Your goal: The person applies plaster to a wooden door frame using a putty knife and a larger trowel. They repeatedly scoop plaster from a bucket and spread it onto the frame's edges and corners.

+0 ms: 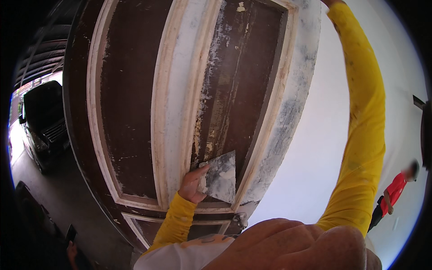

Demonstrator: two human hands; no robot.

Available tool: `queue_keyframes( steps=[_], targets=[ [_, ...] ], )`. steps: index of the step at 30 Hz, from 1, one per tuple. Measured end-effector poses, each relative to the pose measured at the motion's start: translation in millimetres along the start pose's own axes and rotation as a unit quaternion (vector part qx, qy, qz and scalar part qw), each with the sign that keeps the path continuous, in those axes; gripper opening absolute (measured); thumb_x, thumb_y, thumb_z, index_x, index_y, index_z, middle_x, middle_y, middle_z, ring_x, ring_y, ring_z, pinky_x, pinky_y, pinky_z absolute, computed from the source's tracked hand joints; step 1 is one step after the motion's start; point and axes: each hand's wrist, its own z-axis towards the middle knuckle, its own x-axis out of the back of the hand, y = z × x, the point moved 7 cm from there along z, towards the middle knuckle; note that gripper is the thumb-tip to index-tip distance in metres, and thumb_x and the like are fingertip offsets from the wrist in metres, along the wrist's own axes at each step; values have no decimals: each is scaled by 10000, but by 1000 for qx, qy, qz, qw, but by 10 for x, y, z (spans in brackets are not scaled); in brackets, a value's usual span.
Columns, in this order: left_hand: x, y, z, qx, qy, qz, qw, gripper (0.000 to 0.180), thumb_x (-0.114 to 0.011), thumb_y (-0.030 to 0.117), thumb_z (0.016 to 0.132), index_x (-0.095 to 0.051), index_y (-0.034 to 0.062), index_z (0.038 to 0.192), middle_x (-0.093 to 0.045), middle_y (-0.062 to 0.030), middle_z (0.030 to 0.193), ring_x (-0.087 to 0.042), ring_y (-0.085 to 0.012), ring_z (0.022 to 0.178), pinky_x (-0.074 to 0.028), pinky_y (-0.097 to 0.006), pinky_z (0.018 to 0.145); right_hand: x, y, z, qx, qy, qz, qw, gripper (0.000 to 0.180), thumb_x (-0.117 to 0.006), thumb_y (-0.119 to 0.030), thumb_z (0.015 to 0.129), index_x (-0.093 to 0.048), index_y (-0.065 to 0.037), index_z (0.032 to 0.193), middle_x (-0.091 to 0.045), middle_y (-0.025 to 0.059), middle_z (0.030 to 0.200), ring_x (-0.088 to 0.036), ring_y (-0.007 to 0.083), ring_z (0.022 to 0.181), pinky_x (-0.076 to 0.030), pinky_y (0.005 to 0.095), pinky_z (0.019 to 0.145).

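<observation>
A brown panelled door with pale, stripped mouldings fills the middle. My left hand, in a yellow sleeve, is closed on the left edge of a flat, square-edged plate smeared with grey and white paste. The plate is tilted in front of the lower part of the right panel. That panel has flaking patches and pale streaks running down it. Grey-white filler coats the door's right border. My right arm reaches up along the right side; the right hand is cut off by the top edge, its fingers out of sight.
A round door knob sticks out low on the door's right side. Beyond, a white wall runs right, with a person in red near it. A dark car is parked at left. Lower left, another person's hand holds a phone.
</observation>
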Motion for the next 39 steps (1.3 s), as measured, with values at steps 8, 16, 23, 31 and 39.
queue_keyframes(
  steps=[8, 16, 23, 31, 39],
  targets=[
    [-2, 247, -127, -297, -31, 413, 861, 334, -561, 183, 991, -617, 0, 1265, -687, -124, 1216, -668, -235, 1113, -518, -391, 1016, -583, 458, -744, 109, -48, 100, 988, 344, -554, 30, 893, -755, -120, 1128, -725, 73, 1181, -654, 288, 1116, -476, 396, 984],
    [-324, 432, -420, -383, -59, 638, 665, 609, -750, 241, 869, -535, -27, 1372, -582, -142, 1386, -572, -239, 1265, -435, -365, 1101, 474, 231, -3082, -296, 55, 448, 842, 309, -538, -141, 1004, -642, -12, 1265, -682, 127, 1243, -655, 248, 1127, -493, 323, 990],
    [-1078, 499, -690, -377, 12, 235, 896, 467, -434, 302, 1078, -471, -16, 1418, -585, -121, 1376, -550, -265, 1278, -399, -427, 1119, 1395, -2571, -4752, -532, -4, 832, 159, 363, -563, -96, 948, -568, 63, 1275, -664, 152, 1190, -643, 251, 1112, -503, 356, 971],
    [-1170, 378, -1083, -545, 48, 655, 521, 412, -496, 68, 1008, -491, -46, 1404, -581, -193, 1356, -596, -247, 1203, -477, -314, 978, 1699, -3778, -4320, -451, -146, 830, -293, 363, -616, -132, 941, -578, 32, 1262, -662, 148, 1203, -644, 248, 1118, -506, 390, 1000],
    [-1673, 290, -1282, -528, -110, 767, 349, 513, -660, 32, 849, -570, 49, 1355, -609, -206, 1357, -509, -414, 1338, -421, -475, 1095, 1489, -3486, -4238, -461, -103, 879, -61, 281, -642, -146, 935, -642, -5, 1179, -692, 128, 1152, -671, 243, 1058, -536, 396, 959]
  ],
)
